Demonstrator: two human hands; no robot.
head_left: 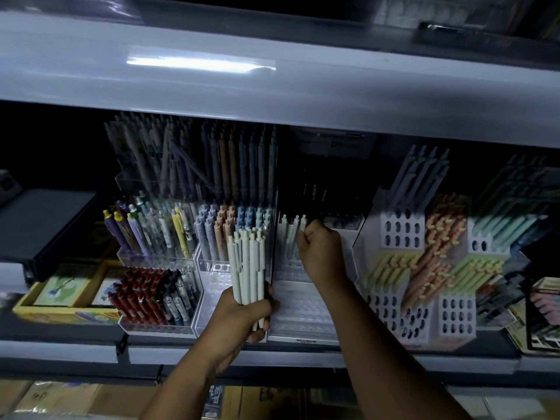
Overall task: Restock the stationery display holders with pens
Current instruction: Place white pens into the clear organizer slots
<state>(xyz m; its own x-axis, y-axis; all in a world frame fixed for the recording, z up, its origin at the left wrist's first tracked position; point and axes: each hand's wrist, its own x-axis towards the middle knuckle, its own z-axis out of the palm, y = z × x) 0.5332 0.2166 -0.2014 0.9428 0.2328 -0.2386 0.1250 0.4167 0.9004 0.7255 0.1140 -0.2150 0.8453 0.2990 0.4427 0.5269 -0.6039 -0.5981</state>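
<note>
My left hand (pixel 242 316) grips pens (pixel 247 262); right hand (pixel 318 247) pinches one at holder (pixel 303 310) far row. Few seated; near rows unfilled.

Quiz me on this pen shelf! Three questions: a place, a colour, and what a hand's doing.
1. Where are the red pens? A) low, left of both hands B) top shelf C) on the floor
2. The left hand holds a pen bundle that is? A) black B) whitish C) red
3. The right hand is? A) hanging open B) pinching a pale pen at the clear holder C) holding a box
Answers: 1A, they stand at lower left; 2B, the bundle looks off-white; 3B, its fingers curl round one pen.
</note>
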